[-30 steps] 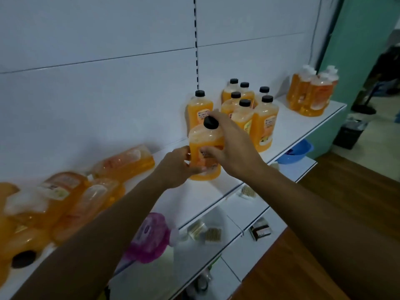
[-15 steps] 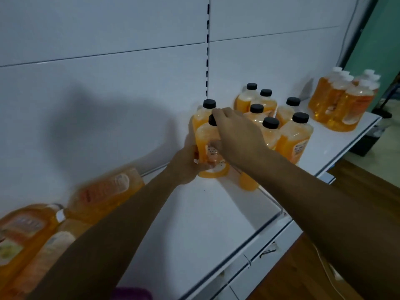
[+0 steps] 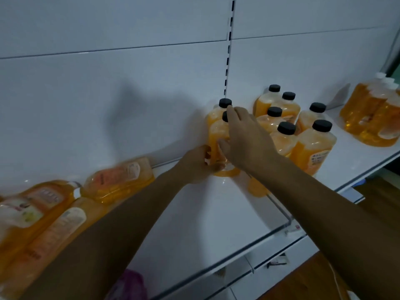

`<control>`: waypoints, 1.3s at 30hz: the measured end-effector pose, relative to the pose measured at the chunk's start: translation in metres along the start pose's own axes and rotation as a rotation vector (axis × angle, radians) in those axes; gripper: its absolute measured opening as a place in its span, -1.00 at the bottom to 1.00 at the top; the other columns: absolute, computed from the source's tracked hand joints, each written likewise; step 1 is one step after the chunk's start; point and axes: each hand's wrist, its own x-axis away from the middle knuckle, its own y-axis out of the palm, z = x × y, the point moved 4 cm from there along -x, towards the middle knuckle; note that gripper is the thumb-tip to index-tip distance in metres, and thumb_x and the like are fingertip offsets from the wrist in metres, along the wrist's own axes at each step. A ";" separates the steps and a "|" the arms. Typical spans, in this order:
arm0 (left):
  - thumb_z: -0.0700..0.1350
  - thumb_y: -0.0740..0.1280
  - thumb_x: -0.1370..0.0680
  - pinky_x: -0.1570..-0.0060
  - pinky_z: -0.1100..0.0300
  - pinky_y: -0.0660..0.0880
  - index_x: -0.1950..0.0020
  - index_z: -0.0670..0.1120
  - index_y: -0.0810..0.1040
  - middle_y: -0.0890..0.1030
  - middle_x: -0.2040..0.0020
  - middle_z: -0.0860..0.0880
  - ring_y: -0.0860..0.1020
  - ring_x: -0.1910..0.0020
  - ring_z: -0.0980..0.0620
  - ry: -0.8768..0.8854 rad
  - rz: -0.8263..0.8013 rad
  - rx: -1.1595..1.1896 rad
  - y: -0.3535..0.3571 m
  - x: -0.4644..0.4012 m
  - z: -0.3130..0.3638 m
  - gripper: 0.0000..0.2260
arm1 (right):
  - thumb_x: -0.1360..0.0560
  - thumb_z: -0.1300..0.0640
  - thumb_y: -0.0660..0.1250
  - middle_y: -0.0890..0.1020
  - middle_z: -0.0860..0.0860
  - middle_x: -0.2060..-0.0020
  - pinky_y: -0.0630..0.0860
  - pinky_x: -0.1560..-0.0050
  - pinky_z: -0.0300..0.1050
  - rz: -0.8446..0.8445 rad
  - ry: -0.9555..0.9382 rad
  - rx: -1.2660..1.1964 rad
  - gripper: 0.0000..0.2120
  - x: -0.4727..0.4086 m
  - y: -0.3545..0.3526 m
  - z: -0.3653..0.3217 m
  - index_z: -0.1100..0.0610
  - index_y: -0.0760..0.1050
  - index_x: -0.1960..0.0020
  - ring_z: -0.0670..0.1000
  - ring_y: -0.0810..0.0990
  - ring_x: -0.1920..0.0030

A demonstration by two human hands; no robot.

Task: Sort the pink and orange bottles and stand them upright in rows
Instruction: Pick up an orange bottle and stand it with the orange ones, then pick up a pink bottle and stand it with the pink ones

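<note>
White shelf (image 3: 194, 213): left hand (image 3: 195, 164) and right hand (image 3: 249, 139), arms outstretched, both grip one upright orange bottle (image 3: 217, 135).

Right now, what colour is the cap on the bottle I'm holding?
Black, on the orange bottle, seen in the head view.

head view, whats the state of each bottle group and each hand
held orange bottle: upright, base on shelf
left hand: gripping its lower body
right hand: fingers round its front
black-capped bottles: upright, grouped
white-capped bottles: upright, far right
orange bottles at left: lying flat
</note>
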 end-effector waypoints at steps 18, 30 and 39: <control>0.00 0.31 -0.59 -0.03 0.18 0.46 -0.32 -0.10 0.51 0.60 -0.20 -0.06 0.55 -0.12 0.04 -0.242 0.588 -0.386 -0.102 0.257 -0.048 -0.66 | -0.52 -0.15 0.31 0.49 0.06 -0.30 0.46 -0.19 0.01 -0.402 -0.374 -0.598 -0.48 0.077 0.064 -0.150 0.08 0.37 -0.38 0.10 0.49 -0.23; -0.07 0.43 -0.47 -0.47 -0.05 0.11 -0.54 -0.01 0.20 0.26 -0.52 -0.06 0.09 -0.53 -0.07 -0.248 0.287 -0.454 -0.058 0.334 -0.076 -0.31 | -0.55 -0.16 0.27 0.57 0.10 -0.20 0.59 -0.10 0.04 -0.838 -0.302 -0.656 -0.54 0.135 0.069 -0.183 0.10 0.43 -0.32 0.07 0.60 -0.06; 0.00 0.34 -0.54 -0.39 -0.12 0.33 -0.55 -0.04 0.18 0.22 -0.54 -0.05 0.15 -0.53 -0.07 0.036 0.307 -0.530 -0.053 0.338 -0.087 -0.38 | -0.57 0.01 0.31 0.62 0.03 -0.03 0.57 0.28 -0.19 -0.933 -0.014 -0.974 -0.75 0.141 0.062 -0.177 0.01 0.51 -0.23 0.01 0.64 0.07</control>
